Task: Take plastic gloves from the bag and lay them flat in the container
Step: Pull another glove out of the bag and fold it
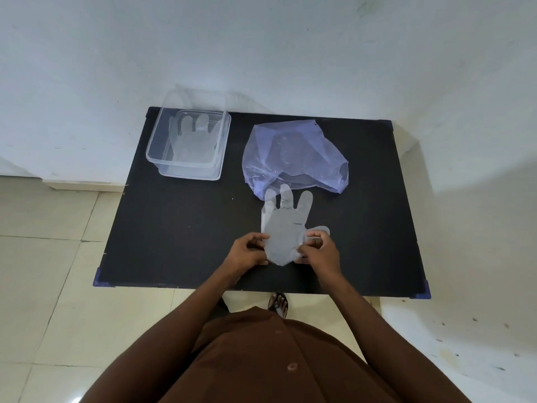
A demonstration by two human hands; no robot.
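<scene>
A clear plastic glove lies spread on the black table, its fingers pointing away from me toward the bag. My left hand pinches the glove's cuff at its left edge and my right hand pinches the cuff at its right edge, near the thumb. Behind the glove lies a crumpled bluish translucent bag with its mouth facing me. At the table's far left stands a clear rectangular container with a glove lying flat inside it.
The black table stands against a white wall, with tiled floor to its left and right. My brown garment and a sandalled foot show below the table's near edge.
</scene>
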